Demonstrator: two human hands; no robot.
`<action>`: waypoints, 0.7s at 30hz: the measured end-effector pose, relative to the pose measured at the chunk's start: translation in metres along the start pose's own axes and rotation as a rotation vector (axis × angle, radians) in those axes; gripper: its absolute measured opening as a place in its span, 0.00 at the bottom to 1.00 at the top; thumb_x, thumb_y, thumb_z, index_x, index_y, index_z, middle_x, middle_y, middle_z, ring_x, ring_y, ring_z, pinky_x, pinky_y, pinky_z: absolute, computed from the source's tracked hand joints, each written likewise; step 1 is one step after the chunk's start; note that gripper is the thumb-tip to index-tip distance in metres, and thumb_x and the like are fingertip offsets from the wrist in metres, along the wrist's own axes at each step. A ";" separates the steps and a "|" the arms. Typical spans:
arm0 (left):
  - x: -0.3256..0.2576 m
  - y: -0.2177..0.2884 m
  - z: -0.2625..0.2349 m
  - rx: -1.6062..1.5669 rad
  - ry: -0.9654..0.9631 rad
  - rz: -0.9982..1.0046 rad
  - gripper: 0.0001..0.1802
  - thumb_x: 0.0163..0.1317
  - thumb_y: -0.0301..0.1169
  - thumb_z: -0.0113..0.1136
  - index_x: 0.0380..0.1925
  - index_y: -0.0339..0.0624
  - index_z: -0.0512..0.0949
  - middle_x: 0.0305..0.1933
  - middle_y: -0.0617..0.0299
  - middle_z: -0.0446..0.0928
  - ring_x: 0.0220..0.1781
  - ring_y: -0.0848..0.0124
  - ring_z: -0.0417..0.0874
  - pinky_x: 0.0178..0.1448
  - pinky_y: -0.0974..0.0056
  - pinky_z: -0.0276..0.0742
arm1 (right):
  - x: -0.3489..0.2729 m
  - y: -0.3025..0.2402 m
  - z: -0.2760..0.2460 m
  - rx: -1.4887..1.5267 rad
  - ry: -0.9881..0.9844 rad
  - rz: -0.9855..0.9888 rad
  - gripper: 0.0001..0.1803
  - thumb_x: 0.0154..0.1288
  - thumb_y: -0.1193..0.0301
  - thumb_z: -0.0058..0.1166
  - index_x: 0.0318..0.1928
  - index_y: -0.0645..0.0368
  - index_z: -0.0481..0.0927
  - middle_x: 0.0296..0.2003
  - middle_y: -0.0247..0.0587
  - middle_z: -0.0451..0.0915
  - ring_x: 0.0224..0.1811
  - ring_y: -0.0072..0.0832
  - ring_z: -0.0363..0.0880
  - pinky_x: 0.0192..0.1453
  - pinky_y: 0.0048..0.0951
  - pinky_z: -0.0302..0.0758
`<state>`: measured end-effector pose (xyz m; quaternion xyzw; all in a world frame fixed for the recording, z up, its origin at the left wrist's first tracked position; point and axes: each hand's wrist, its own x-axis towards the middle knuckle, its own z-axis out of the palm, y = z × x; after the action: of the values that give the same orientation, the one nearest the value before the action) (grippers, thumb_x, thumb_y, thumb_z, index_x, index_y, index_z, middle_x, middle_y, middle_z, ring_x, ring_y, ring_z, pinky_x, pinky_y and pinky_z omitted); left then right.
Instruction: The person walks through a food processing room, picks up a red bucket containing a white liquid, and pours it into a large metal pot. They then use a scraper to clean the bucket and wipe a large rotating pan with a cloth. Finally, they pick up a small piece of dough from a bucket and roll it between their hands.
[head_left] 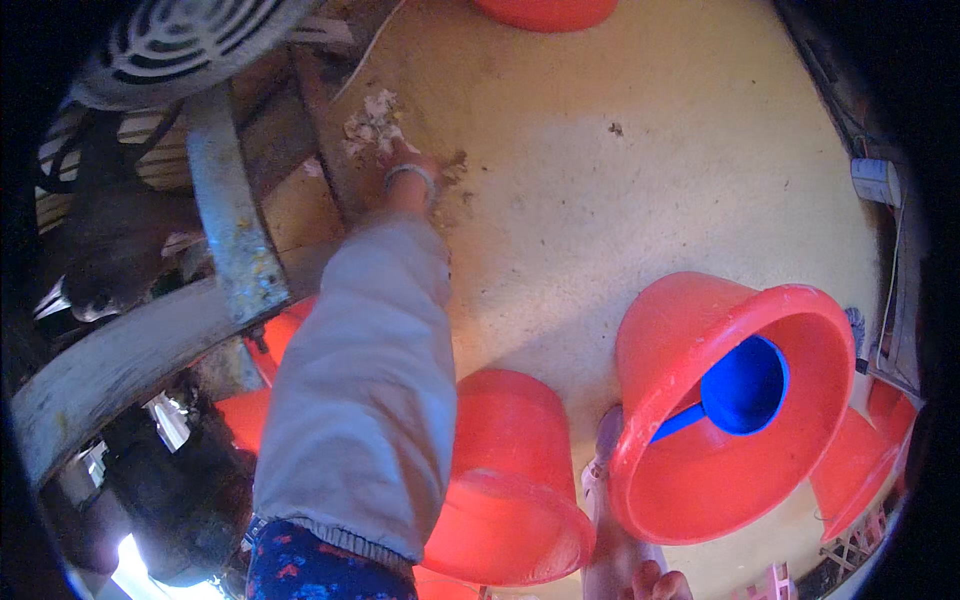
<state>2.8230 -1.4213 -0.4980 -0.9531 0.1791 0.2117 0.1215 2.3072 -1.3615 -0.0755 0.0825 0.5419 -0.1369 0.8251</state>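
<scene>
My left arm, in a grey sleeve, stretches forward. My left hand point(418, 165), with a metal bangle on the wrist, rests at the edge of the sandy floor beside a small pile of pale scraps point(372, 122). Its fingers are hidden. My right hand point(607, 432) comes up from the lower edge and grips the rim of a tilted red bucket point(690, 330). A blue scoop point(742, 385) lies inside that bucket. A second red bucket point(505, 470) lies tipped between my arms.
A dark animal point(95, 270) stands behind a grey metal rail point(232, 220) on the left. A round fan grille point(190, 40) sits at top left. More red buckets show at the top edge point(545, 12) and right point(850, 465). A cable and a white box point(876, 180) run along the right.
</scene>
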 end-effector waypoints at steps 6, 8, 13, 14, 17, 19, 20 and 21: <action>0.044 -0.024 0.049 0.136 -0.057 0.114 0.27 0.62 0.37 0.51 0.62 0.43 0.64 0.64 0.46 0.66 0.66 0.53 0.67 0.67 0.55 0.64 | 0.004 -0.003 0.018 0.047 0.036 -0.024 0.17 0.50 0.71 0.54 0.42 0.63 0.74 0.40 0.35 0.63 0.27 0.19 0.62 0.29 0.19 0.61; 0.051 -0.031 0.047 -0.006 -0.023 0.075 0.19 0.63 0.36 0.49 0.51 0.41 0.74 0.56 0.48 0.74 0.60 0.52 0.73 0.60 0.51 0.69 | 0.005 -0.003 0.017 0.002 0.048 -0.002 0.18 0.50 0.70 0.55 0.44 0.63 0.74 0.41 0.35 0.64 0.27 0.19 0.63 0.30 0.20 0.62; 0.000 -0.024 0.052 0.552 0.262 0.333 0.14 0.62 0.35 0.51 0.40 0.43 0.82 0.45 0.51 0.81 0.47 0.56 0.82 0.48 0.52 0.78 | 0.021 0.010 0.007 -0.043 -0.035 -0.019 0.23 0.51 0.66 0.55 0.49 0.61 0.74 0.43 0.34 0.66 0.28 0.20 0.63 0.29 0.22 0.60; -0.032 -0.021 0.057 0.224 0.219 0.224 0.13 0.62 0.35 0.50 0.40 0.46 0.83 0.43 0.53 0.82 0.44 0.60 0.84 0.45 0.55 0.79 | 0.028 0.014 0.006 -0.034 -0.116 -0.075 0.21 0.51 0.67 0.51 0.47 0.63 0.75 0.37 0.33 0.66 0.27 0.20 0.61 0.28 0.22 0.58; -0.105 -0.008 0.020 -0.125 -0.028 0.153 0.12 0.60 0.30 0.52 0.41 0.41 0.81 0.41 0.54 0.82 0.43 0.63 0.83 0.46 0.59 0.78 | 0.046 0.024 0.005 -0.044 -0.242 -0.121 0.22 0.52 0.69 0.46 0.48 0.63 0.74 0.32 0.31 0.66 0.25 0.18 0.59 0.27 0.21 0.58; -0.161 0.006 -0.012 -0.741 -0.206 0.007 0.11 0.57 0.27 0.56 0.39 0.39 0.80 0.40 0.55 0.81 0.42 0.66 0.82 0.47 0.63 0.76 | 0.051 0.024 0.010 -0.051 -0.217 -0.121 0.23 0.52 0.70 0.47 0.52 0.62 0.72 0.33 0.31 0.67 0.25 0.17 0.60 0.28 0.20 0.59; -0.187 0.009 -0.031 -1.045 -0.288 -0.075 0.10 0.56 0.25 0.58 0.39 0.38 0.80 0.39 0.56 0.81 0.42 0.67 0.81 0.48 0.65 0.76 | 0.057 0.024 0.015 -0.027 -0.198 -0.139 0.25 0.53 0.71 0.49 0.54 0.62 0.71 0.33 0.31 0.68 0.26 0.18 0.61 0.28 0.20 0.59; -0.210 0.010 -0.051 -1.197 -0.281 -0.075 0.10 0.54 0.24 0.59 0.38 0.37 0.80 0.39 0.57 0.81 0.41 0.69 0.81 0.48 0.66 0.75 | 0.062 0.022 0.021 -0.083 -0.180 -0.141 0.25 0.54 0.72 0.48 0.56 0.61 0.70 0.34 0.31 0.68 0.27 0.16 0.61 0.29 0.20 0.59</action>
<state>2.6600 -1.3853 -0.3609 -0.8246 -0.0223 0.3944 -0.4049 2.3558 -1.3547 -0.1245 -0.0025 0.4755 -0.1788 0.8613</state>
